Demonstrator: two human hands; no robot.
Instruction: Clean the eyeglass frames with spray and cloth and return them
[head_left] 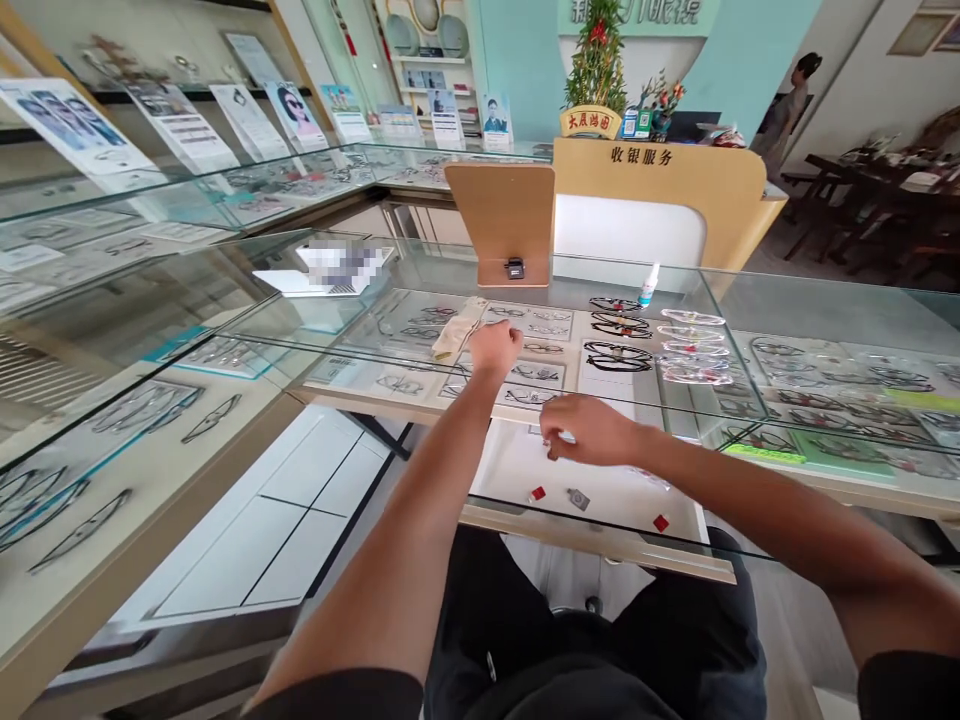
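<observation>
My left hand (496, 345) is closed in a loose fist over the glass counter, right beside a crumpled beige cloth (457, 330). Its fingertips are turned away, so what they hold, if anything, is hidden. Lower and to the right, my right hand (589, 428) hangs with curled fingers above the pulled-out white drawer (510, 460); anything between these fingers is too small to make out. In the drawer lie a red tag (537, 493), a grey tag (578, 498) and another red tag (661, 523). Dark-framed glasses (618, 356) lie in a stack on the counter, right of my hands.
Clear-framed glasses (694, 345) and a small white spray bottle (649, 285) stand on the glass top. A wooden-backed mirror (501, 220) rises at the far edge, with an open laptop (322, 275) to its left. A person (784, 110) is far back right.
</observation>
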